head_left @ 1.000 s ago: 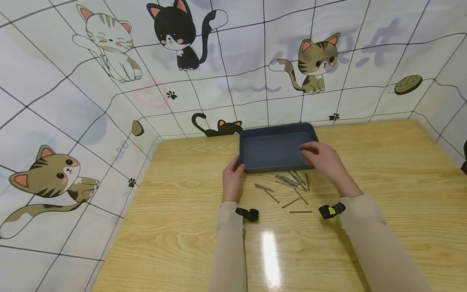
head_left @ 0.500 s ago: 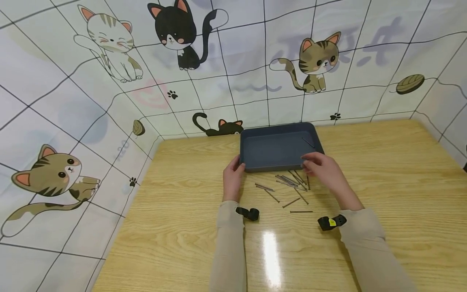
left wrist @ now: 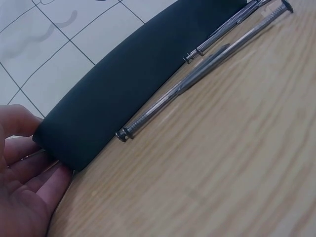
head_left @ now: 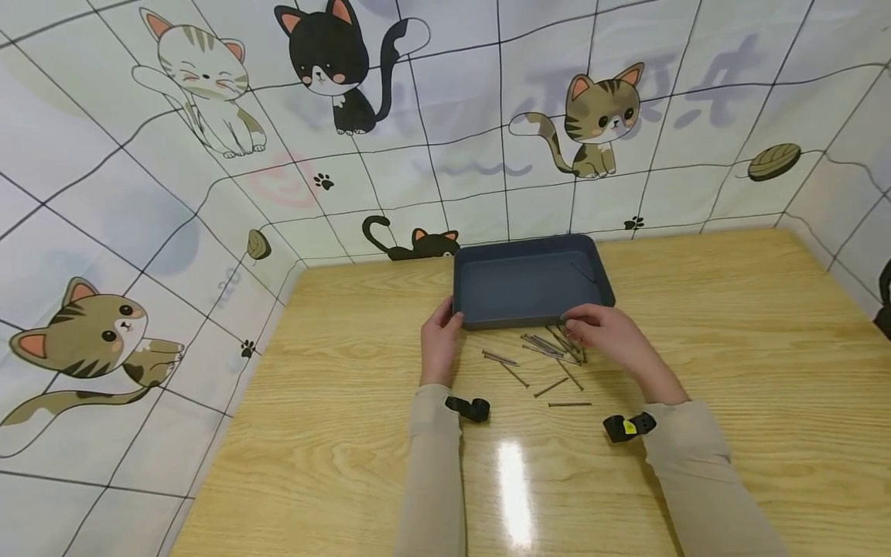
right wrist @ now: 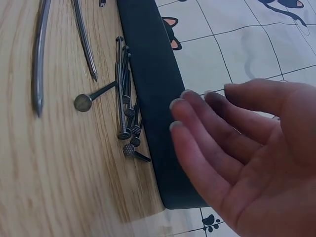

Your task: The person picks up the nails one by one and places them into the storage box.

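A dark blue rectangular tray (head_left: 511, 322) stands on the wooden table, and one thin nail (head_left: 583, 272) lies in its right part. My left hand (head_left: 440, 342) holds the tray's near left corner, fingers along the side and thumb at the front. In the left wrist view the same hand (left wrist: 24, 182) grips the corner. Over the near right edge hovers my right hand (head_left: 605, 334), its fingers loosely bent. The right wrist view shows that hand (right wrist: 247, 143) with nothing between thumb and fingers. A pile of nails (head_left: 546, 345) lies just in front of the tray.
Several loose nails are scattered nearer to me, among them a lone nail (head_left: 569, 404) lying crosswise. Behind the table (head_left: 334, 433) hangs a wall covering (head_left: 473, 193) with a grid and cartoon cats, close to the tray's far edge.
The right hand has let go of a nail, which now lies in the tray. It has moved back toward the front edge and the nail pile. The left hand keeps its place.
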`<state>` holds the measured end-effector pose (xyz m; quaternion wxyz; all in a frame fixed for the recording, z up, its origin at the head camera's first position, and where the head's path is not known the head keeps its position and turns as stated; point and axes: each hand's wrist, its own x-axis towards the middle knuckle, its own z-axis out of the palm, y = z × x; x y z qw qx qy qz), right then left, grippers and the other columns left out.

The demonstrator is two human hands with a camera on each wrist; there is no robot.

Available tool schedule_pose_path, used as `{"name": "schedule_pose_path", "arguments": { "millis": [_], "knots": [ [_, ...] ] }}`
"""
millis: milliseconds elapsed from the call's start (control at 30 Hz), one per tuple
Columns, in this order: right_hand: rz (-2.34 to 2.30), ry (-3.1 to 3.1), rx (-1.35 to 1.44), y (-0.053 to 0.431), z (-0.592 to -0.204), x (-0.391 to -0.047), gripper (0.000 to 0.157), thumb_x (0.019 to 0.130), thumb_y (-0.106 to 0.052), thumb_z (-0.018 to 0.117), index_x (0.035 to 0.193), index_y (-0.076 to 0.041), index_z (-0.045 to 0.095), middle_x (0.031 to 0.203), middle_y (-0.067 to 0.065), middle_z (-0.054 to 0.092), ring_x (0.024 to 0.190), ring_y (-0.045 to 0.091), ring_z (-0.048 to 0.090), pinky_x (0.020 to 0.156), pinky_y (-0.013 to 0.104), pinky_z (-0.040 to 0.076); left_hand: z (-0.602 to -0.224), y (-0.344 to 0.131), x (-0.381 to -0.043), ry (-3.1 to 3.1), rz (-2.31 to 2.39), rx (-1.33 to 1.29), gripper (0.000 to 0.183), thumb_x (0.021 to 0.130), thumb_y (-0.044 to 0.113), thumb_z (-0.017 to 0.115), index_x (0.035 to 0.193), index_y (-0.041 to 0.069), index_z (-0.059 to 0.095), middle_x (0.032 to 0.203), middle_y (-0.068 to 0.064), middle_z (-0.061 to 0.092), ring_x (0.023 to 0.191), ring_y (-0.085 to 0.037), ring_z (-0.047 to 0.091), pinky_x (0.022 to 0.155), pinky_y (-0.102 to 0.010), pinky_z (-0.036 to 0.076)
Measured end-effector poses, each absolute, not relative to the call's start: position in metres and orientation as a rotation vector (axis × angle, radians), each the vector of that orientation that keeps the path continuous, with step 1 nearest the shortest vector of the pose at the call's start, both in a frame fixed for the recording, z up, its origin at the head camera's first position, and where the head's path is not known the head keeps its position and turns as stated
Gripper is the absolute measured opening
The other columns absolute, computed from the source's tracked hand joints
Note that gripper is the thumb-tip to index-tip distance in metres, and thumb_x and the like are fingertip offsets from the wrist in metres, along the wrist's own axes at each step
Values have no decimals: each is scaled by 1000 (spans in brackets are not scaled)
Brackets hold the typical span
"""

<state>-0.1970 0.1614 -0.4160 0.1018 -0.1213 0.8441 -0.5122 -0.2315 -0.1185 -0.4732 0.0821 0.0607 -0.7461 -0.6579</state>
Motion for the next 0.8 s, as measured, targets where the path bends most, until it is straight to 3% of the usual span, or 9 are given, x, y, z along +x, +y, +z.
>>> {"name": "schedule_pose_path", "arguments": {
  "millis": [100,467,800],
  "knots": [
    [-1380,2553,-427,161,-417,-197,38,92,-28,49,119,-2,54,107,16,59,95,28,56,75,41,48,-474,-120,-232,-2230,-1967,184,40,90,19,53,130,17,49,127,2,51,114,-7,45,93,-27,38],
    [-1187,2498,-492,152,-425,-196,39,89,-18,55,122,3,50,105,17,57,76,20,57,62,31,48,-475,-121,-232,-2224,-1981,190,41,90,19,53,130,16,49,127,2,51,114,-7,45,92,-27,39],
    [-1063,2584,-546,146,-429,-196,38,85,-15,60,119,1,53,99,11,60,87,23,55,70,36,46,-474,-120,-232,-2234,-1970,167,40,90,20,53,130,16,49,127,0,50,116,-11,45,94,-31,39]
  ]
}}
